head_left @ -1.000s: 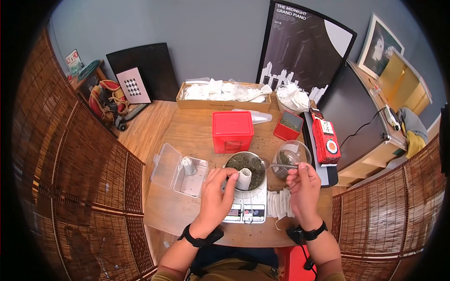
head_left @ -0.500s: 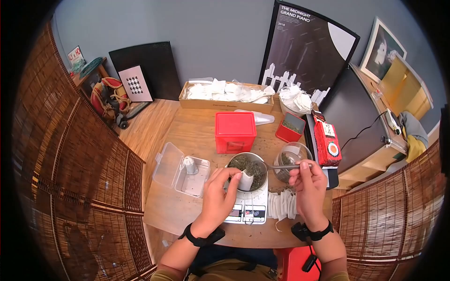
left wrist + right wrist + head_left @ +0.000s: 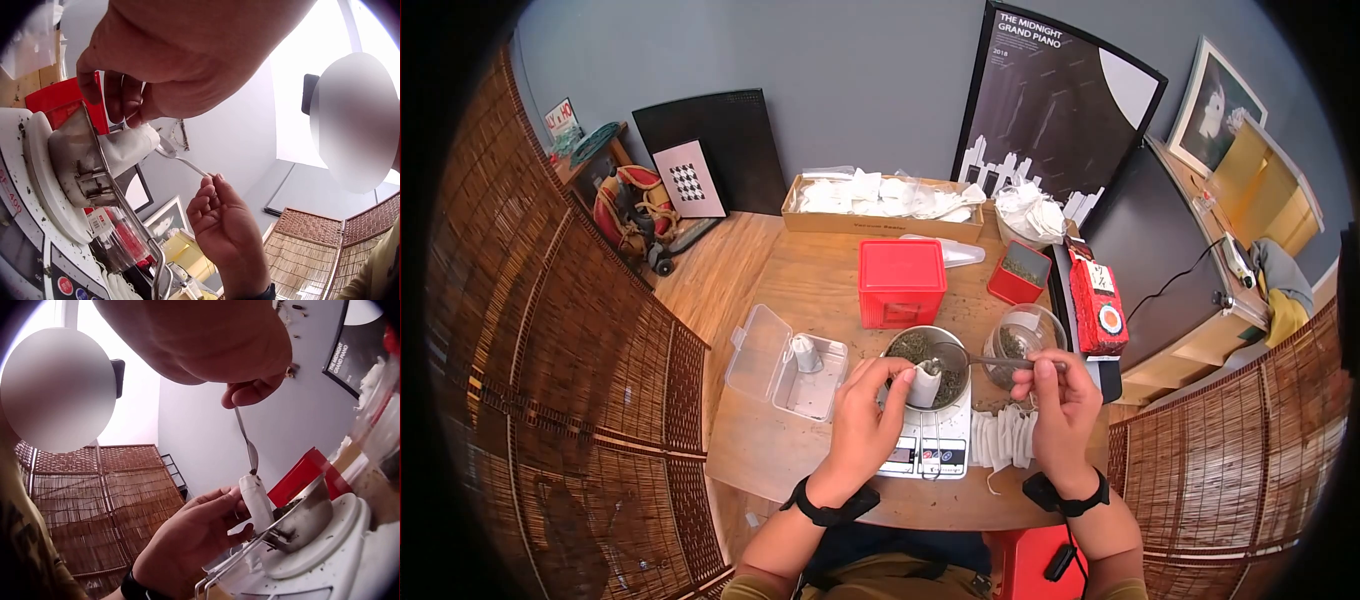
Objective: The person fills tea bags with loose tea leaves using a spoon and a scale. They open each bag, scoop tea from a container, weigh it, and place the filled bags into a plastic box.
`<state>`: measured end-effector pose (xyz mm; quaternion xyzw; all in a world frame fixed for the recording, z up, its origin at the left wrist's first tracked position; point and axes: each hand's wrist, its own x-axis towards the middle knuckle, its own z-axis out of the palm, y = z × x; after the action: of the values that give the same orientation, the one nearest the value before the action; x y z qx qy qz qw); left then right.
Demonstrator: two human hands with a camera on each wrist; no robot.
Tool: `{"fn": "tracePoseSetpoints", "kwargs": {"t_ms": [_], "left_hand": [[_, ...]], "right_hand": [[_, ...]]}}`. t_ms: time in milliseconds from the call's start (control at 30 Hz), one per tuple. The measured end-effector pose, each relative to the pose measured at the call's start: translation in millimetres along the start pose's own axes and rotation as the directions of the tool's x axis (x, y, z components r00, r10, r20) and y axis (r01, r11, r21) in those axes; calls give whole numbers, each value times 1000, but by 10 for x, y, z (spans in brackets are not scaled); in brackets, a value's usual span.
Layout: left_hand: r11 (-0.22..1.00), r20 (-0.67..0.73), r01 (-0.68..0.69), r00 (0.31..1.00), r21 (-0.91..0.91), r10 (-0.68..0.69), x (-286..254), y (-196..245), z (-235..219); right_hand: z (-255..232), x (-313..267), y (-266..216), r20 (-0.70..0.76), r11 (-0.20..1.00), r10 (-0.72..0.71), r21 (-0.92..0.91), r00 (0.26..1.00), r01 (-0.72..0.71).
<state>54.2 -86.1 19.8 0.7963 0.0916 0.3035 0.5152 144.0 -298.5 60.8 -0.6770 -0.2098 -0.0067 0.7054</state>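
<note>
My left hand [image 3: 865, 415] grips a small white cloth pouch [image 3: 926, 386] by its side, thumb and fingers near its top. The pouch stands mouth up within a metal pan [image 3: 966, 392] of dried green leaves [image 3: 910, 346]. In my right hand [image 3: 1068, 405], a metal spoon [image 3: 1002, 362] is pinched by its handle. The spoon's bowl tilts down at the pouch mouth, with dark leaf bits at its tip in the right wrist view. Beneath the pan sits a white scale [image 3: 950, 462] with coloured buttons.
An open clear plastic box [image 3: 812, 410] at left holds another white pouch [image 3: 804, 354]. Flat white pouches [image 3: 1000, 438] lie right of the scale. Behind stand a red tin [image 3: 902, 285], a clear jar [image 3: 1050, 325], an open red container of leaves [image 3: 1018, 272] and a cardboard box [image 3: 882, 222].
The spoon has moved left from the pan's right edge to the pouch mouth. A heap of leaves on it half a second ago has shrunk as it tipped. My left hand keeps its hold.
</note>
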Motion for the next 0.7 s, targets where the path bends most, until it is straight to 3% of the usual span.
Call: {"fn": "tracePoseSetpoints", "kwargs": {"t_ms": [167, 233, 333, 467, 567, 700], "left_hand": [[1000, 5, -15, 1000, -22, 15, 1, -13, 2], [1000, 5, -11, 1000, -24, 11, -1, 2, 1], [1000, 7, 6, 1000, -29, -6, -8, 25, -5], [999, -8, 0, 1000, -32, 0, -40, -14, 7], [998, -11, 35, 999, -48, -35, -58, -4, -7], [999, -19, 31, 999, -37, -32, -71, -52, -11]], "right_hand": [[7, -79, -26, 0, 997, -61, -47, 998, 60], [-5, -102, -16, 100, 983, -142, -105, 985, 153], [-18, -141, 11, 73, 972, -199, -110, 977, 206], [-20, -85, 75, 56, 984, -113, -133, 992, 120], [-39, -55, 267, 119, 910, -153, -370, 981, 187], [-32, -79, 322, 213, 827, -248, -461, 945, 321]]}}
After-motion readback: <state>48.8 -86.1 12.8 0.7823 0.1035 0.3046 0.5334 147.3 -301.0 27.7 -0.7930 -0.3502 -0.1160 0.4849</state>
